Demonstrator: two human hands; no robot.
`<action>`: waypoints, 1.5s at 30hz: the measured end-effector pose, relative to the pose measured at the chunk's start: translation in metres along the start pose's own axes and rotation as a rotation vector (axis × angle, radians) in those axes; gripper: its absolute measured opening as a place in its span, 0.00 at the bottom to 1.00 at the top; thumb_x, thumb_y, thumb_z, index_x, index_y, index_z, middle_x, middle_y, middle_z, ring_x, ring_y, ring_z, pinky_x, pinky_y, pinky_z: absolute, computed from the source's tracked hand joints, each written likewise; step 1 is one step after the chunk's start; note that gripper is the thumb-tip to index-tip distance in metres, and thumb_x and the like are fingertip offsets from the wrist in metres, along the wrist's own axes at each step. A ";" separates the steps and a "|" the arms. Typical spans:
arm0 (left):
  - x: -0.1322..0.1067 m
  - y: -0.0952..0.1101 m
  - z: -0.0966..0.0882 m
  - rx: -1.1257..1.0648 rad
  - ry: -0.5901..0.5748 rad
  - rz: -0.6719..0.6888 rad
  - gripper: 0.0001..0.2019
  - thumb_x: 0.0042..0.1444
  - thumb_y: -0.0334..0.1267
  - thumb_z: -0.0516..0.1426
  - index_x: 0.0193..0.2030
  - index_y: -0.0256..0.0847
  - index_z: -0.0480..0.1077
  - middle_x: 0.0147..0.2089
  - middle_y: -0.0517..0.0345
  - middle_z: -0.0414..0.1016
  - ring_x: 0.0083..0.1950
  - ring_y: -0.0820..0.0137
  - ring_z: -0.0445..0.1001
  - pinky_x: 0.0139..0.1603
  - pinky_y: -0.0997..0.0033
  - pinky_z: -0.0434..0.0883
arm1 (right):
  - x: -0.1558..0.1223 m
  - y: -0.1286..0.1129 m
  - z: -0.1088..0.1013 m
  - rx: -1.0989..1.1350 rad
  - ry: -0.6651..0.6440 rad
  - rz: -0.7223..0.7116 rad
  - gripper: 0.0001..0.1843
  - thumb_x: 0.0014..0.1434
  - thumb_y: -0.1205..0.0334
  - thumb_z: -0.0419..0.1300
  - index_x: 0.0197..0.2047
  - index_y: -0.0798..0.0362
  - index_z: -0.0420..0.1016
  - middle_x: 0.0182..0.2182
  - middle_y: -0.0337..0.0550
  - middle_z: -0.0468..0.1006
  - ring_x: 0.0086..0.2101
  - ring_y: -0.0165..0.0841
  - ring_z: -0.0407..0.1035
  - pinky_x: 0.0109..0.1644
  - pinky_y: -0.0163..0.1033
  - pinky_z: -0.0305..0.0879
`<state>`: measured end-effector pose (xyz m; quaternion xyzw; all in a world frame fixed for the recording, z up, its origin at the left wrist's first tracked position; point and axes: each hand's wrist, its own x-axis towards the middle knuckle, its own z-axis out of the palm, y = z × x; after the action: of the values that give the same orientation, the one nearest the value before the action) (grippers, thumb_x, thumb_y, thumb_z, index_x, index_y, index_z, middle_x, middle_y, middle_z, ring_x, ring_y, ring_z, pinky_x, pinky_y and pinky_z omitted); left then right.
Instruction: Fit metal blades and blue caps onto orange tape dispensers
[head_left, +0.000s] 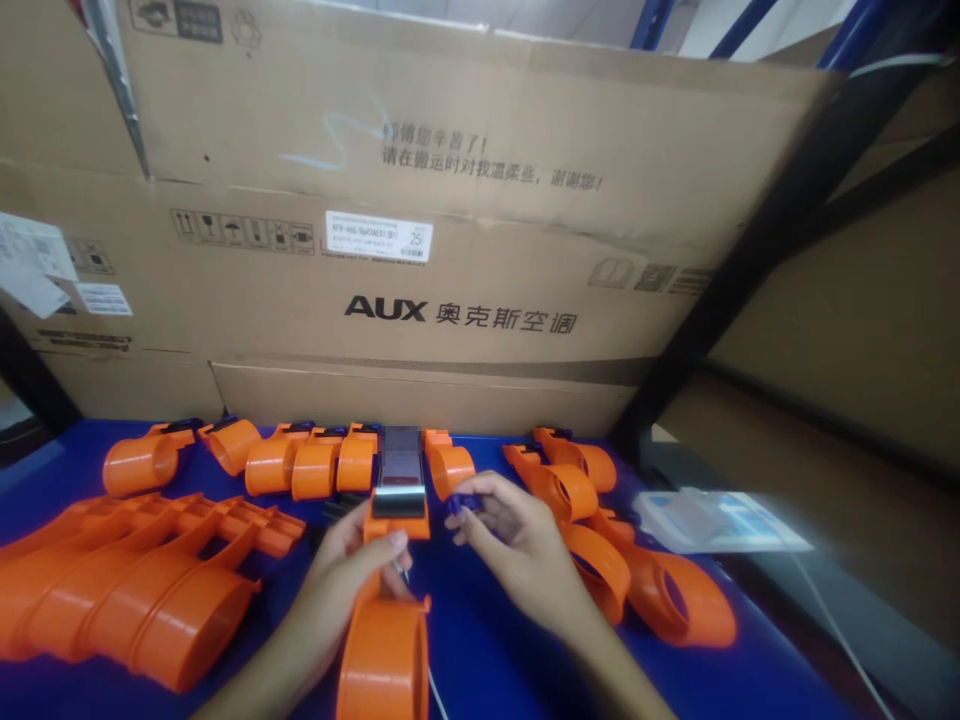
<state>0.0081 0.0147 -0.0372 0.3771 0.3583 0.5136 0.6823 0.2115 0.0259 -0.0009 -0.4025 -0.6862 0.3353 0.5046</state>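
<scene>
My left hand (352, 555) is wrapped round the middle of an orange plastic tape dispenser (384, 655), its wide ring toward me. Across the far end of this dispenser lies a shiny black band (400, 502). Just beyond it is a dark grey rectangular piece (401, 455); whether the two touch, I cannot tell. To the right, my right hand (517, 545) pinches a small dark blue plastic part (463, 505) between thumb and fingers, apart from the dispenser. Another orange dispenser (452, 468) stands behind that part.
Nested orange dispenser bodies (187, 625) lie at left on the blue tabletop (495, 660). Several dispensers with dark ends (270, 465) line the back; more (686, 600) sit at right. A plastic-wrapped packet (724, 522) lies beyond them. A large cardboard box (480, 250) forms the back wall.
</scene>
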 end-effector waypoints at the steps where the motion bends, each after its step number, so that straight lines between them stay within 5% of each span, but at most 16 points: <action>1: 0.001 -0.001 -0.001 0.024 -0.010 0.009 0.11 0.55 0.42 0.67 0.41 0.40 0.74 0.31 0.60 0.76 0.23 0.74 0.74 0.27 0.74 0.72 | -0.001 0.000 0.003 0.091 0.021 0.022 0.10 0.65 0.56 0.63 0.45 0.52 0.78 0.35 0.44 0.81 0.30 0.34 0.77 0.36 0.41 0.78; 6: 0.004 -0.004 -0.004 0.159 -0.017 0.088 0.14 0.60 0.45 0.64 0.48 0.40 0.73 0.33 0.59 0.76 0.24 0.75 0.74 0.27 0.76 0.70 | -0.002 0.004 0.013 0.174 0.146 -0.007 0.10 0.61 0.55 0.68 0.43 0.49 0.85 0.42 0.47 0.78 0.37 0.36 0.75 0.36 0.40 0.76; 11: 0.003 -0.003 -0.003 0.157 -0.004 0.104 0.14 0.60 0.46 0.64 0.46 0.39 0.74 0.32 0.59 0.75 0.24 0.74 0.73 0.27 0.74 0.70 | -0.006 0.006 0.021 0.055 0.211 -0.022 0.13 0.63 0.56 0.65 0.50 0.47 0.84 0.30 0.40 0.75 0.26 0.30 0.69 0.28 0.37 0.70; 21: 0.003 -0.003 -0.002 0.162 0.008 0.125 0.12 0.60 0.45 0.63 0.45 0.40 0.73 0.31 0.60 0.74 0.24 0.74 0.72 0.28 0.73 0.70 | -0.018 0.008 0.038 -0.169 0.164 -0.110 0.02 0.66 0.63 0.59 0.40 0.50 0.72 0.30 0.40 0.79 0.29 0.33 0.76 0.36 0.36 0.74; 39: 0.001 -0.006 -0.003 0.274 -0.029 0.154 0.14 0.63 0.47 0.61 0.50 0.42 0.72 0.33 0.60 0.74 0.27 0.73 0.73 0.31 0.73 0.71 | -0.016 0.004 0.025 -0.487 -0.109 -0.380 0.06 0.67 0.69 0.54 0.38 0.50 0.69 0.35 0.46 0.75 0.35 0.37 0.69 0.40 0.42 0.67; 45: 0.002 -0.004 -0.002 0.226 -0.027 0.125 0.13 0.61 0.44 0.63 0.49 0.41 0.73 0.32 0.60 0.75 0.26 0.73 0.73 0.31 0.74 0.71 | -0.015 0.000 0.023 -0.445 -0.114 -0.350 0.06 0.67 0.67 0.54 0.37 0.50 0.66 0.33 0.44 0.73 0.34 0.36 0.66 0.38 0.40 0.63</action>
<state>0.0086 0.0159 -0.0416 0.4801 0.3806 0.5064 0.6068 0.1918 0.0112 -0.0140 -0.3595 -0.8292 0.1064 0.4145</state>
